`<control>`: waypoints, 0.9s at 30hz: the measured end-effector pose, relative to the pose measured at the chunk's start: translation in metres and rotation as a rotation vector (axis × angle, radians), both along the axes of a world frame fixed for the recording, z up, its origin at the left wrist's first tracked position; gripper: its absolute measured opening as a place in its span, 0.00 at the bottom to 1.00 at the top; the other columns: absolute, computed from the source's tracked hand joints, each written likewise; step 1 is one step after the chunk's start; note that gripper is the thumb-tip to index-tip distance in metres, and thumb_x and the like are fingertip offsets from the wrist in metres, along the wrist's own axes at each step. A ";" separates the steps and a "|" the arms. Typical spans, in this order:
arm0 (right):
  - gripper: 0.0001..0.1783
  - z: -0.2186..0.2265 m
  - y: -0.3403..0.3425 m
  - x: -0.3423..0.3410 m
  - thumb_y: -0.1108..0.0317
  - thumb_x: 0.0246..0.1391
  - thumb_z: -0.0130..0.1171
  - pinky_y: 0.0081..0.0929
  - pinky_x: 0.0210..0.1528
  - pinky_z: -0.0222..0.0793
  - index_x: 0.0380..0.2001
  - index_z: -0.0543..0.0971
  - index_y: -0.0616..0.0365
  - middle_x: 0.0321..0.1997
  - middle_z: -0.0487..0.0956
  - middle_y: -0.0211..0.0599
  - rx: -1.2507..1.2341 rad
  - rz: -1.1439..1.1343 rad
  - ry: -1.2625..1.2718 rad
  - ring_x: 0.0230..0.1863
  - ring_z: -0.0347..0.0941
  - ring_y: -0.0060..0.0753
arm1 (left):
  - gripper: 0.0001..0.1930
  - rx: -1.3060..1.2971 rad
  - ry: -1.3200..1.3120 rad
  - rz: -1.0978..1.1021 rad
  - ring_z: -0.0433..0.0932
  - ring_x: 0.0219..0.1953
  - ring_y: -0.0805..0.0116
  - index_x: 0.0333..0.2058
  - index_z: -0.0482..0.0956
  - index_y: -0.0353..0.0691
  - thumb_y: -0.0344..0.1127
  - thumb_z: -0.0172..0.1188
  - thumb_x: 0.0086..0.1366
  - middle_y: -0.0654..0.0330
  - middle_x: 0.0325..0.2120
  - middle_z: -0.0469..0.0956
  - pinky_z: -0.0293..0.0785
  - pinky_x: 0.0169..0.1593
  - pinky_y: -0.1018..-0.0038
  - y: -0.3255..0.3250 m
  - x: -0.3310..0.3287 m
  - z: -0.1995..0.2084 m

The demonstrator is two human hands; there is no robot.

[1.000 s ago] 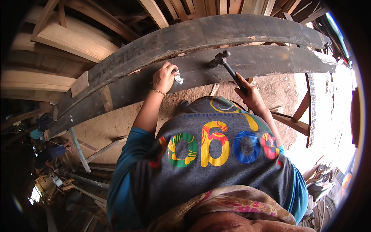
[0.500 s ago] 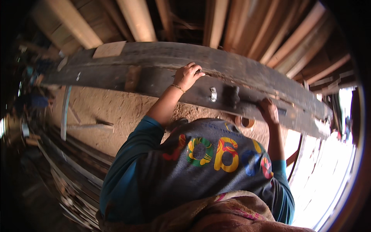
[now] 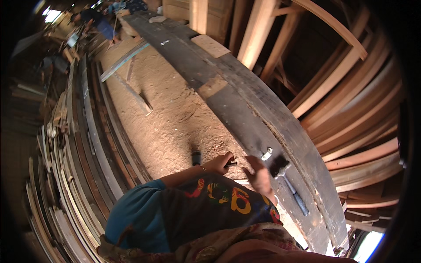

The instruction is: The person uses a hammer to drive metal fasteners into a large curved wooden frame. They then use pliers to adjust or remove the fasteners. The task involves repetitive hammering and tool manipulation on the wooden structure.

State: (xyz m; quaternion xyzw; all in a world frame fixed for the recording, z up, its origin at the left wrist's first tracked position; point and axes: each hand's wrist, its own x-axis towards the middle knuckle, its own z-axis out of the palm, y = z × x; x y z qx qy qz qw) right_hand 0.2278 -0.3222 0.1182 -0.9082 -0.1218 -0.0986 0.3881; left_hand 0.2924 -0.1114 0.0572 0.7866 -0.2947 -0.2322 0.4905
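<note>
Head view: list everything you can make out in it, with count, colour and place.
Hammer: one, dark, on the workbench
Crumpled piece: one, silvery white, on the workbench, left of the hammer
Workbench: one, dark grey, running diagonally across the middle
Flat board: one, pale brown, on the workbench's far part
Slat: one, faded teal, upper left
Long boards: many, brown and grey, left
Timbers: many, tan to reddish, right
Ground: one, sandy brown, centre
Co-worker: at least one, dark blue clothes, upper left
Small object: one, dark, in the left hand; kind unclear
Shirt: one, grey and blue, lower centre
Left hand; right hand: one each, beside the workbench's near edge
</note>
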 end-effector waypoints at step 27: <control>0.15 -0.056 0.078 0.370 0.55 0.58 0.50 0.44 0.46 0.69 0.40 0.78 0.53 0.42 0.77 0.52 -0.417 -0.887 0.193 0.47 0.73 0.55 | 0.18 -0.052 -0.228 0.560 0.75 0.42 0.54 0.44 0.74 0.35 0.30 0.64 0.54 0.51 0.40 0.75 0.72 0.45 0.67 0.419 0.260 0.012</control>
